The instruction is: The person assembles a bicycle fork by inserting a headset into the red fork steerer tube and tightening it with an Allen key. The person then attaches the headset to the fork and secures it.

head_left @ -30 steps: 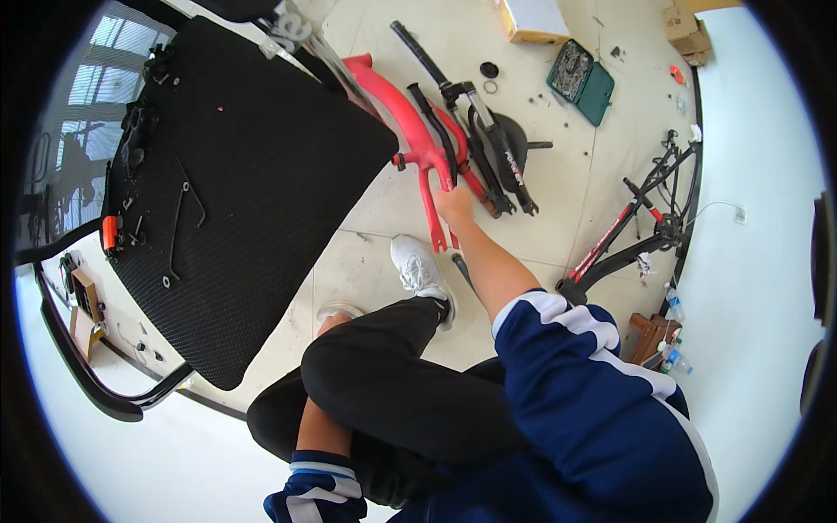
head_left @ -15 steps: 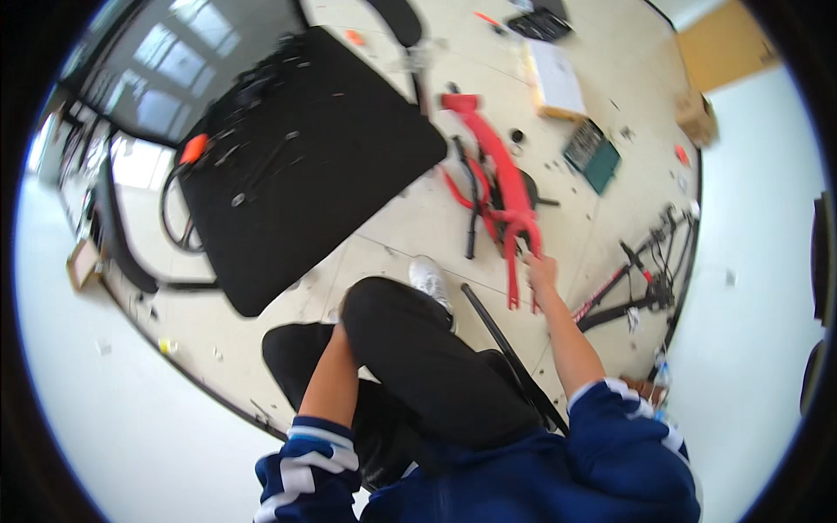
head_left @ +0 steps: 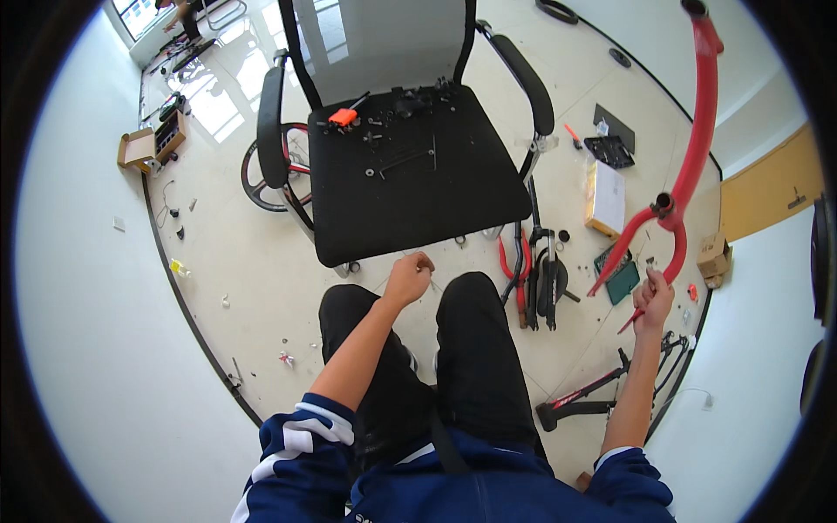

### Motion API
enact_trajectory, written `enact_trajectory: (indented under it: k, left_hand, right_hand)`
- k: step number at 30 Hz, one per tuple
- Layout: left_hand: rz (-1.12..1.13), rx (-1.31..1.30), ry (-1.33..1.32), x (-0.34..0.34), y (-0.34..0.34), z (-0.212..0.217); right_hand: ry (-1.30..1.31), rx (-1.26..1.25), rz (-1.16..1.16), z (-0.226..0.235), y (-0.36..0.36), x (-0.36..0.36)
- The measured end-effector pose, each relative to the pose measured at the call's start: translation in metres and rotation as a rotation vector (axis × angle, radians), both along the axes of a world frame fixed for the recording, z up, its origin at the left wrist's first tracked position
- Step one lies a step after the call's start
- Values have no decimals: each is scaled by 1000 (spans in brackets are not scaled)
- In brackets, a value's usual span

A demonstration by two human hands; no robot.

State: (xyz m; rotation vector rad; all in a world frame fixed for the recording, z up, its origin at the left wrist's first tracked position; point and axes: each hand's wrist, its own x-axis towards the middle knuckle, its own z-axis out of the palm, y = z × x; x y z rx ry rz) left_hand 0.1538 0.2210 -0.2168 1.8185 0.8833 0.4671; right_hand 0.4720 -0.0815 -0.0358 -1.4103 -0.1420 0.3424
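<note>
My right hand (head_left: 652, 305) is closed around one prong of a red bicycle frame piece (head_left: 704, 105). The piece is lifted off the floor, its long tube pointing up and its forked end down by the hand. Just in front of the black office chair's seat (head_left: 410, 218), my left hand (head_left: 410, 277) hovers above my knees with loosely curved fingers and nothing visible in it. On that seat lie hex keys (head_left: 406, 162), small metal parts and an orange-headed tool (head_left: 343, 116).
Right of the chair, a bicycle fork (head_left: 547, 279) and other red and black parts lie on the floor. A green tool case (head_left: 622, 283), a white-topped box (head_left: 607, 196) and a dark bicycle frame (head_left: 593, 383) are nearby. Behind the chair's left side is a wheel (head_left: 253, 183). Another person (head_left: 187, 19) is far left.
My right hand has raised the red frame piece and swung it rightward, away from the floor parts. My left hand has come up from beside my leg towards the chair. The view has turned.
</note>
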Motion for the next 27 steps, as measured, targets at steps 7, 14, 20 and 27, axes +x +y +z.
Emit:
enact_trajectory:
  k: [7, 14, 20, 27]
  left_hand:
    - [-59, -396, -568, 15, -2, 148]
    - [506, -192, -133, -28, -28, 71]
    - [679, -368, 16, -67, -54, 23]
    - [677, -767, -183, -59, -49, 78]
  right_hand:
    - [189, 73, 461, 28, 137, -106]
    - [519, -38, 763, -43, 202, -224]
    - [878, -75, 935, -99, 203, -239]
    - [978, 19, 1050, -79, 227, -223]
